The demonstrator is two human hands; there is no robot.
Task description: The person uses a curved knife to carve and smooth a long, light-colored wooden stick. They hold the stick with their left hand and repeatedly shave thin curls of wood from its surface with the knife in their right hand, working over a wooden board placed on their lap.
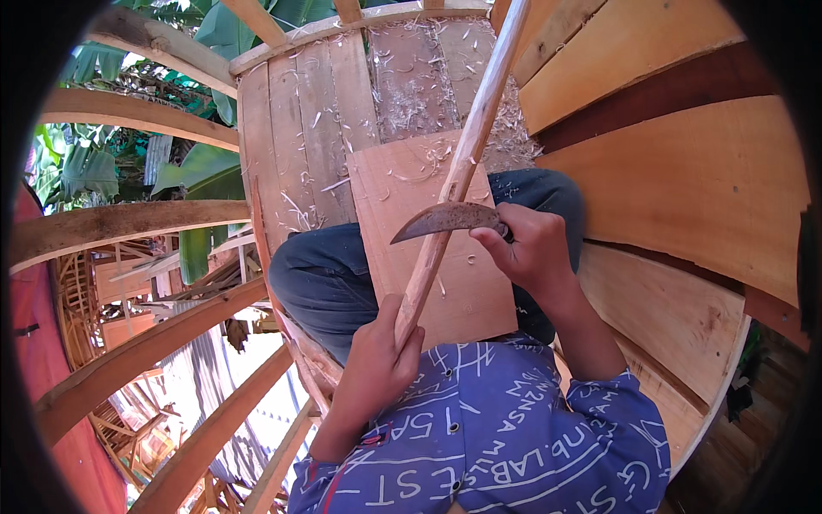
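Note:
A long, pale wooden stick (469, 141) slants from the far upper right down toward my chest. Around its near end, my left hand (378, 353) is closed. In my right hand (533, 244) is the handle of a curved knife (441, 221) with a dark, rust-speckled blade. The blade lies across the stick, its tip pointing left; whether the edge bites into the wood I cannot tell. Beneath both, a flat square wooden board (385, 248) rests over my lap between my bent knees. My fingers hide most of the knife's handle.
Curled wood shavings (411, 111) lie scattered over the plank floor (304, 128) ahead. On the right stands a wall of wide boards (676, 180). Along the left runs an open railing of wooden slats (154, 334), with green leaves (214, 171) and stacked timber beyond it.

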